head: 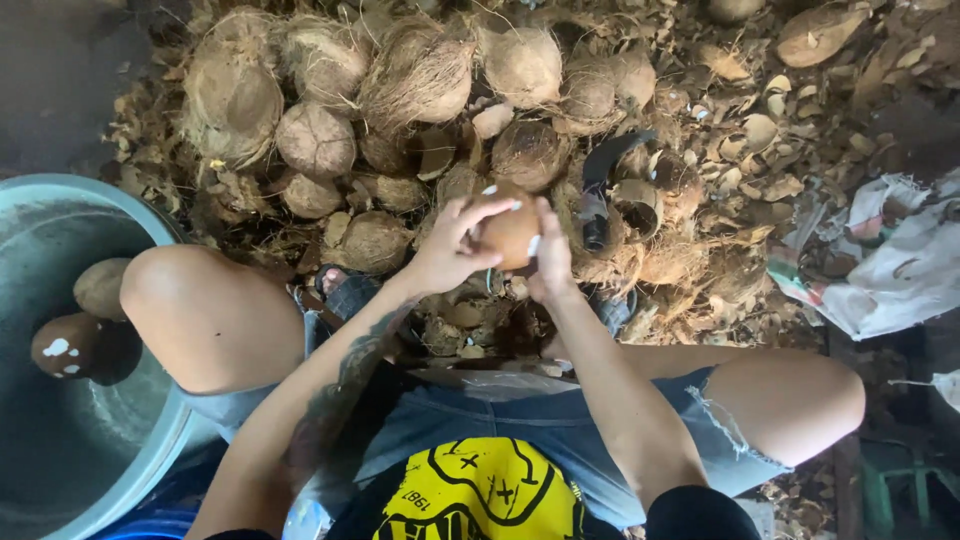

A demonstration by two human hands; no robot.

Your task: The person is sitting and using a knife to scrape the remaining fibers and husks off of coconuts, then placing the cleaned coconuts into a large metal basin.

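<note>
A smooth brown peeled coconut [510, 235] sits between both my hands, above my knees. My left hand [455, 243] wraps its left side, fingers spread over the top. My right hand [550, 262] presses against its right side. Whether a tool is in either hand is hidden. Just beyond lies a heap of hairy husked coconuts [420, 85] and broken shell pieces.
A large grey-blue basin [150, 440] at the left holds two peeled coconuts [75, 345]. A dark curved blade-like object [600, 185] stands among the husks right of my hands. Husk scraps [760, 130] cover the ground; crumpled white sacking [900, 260] lies at the right.
</note>
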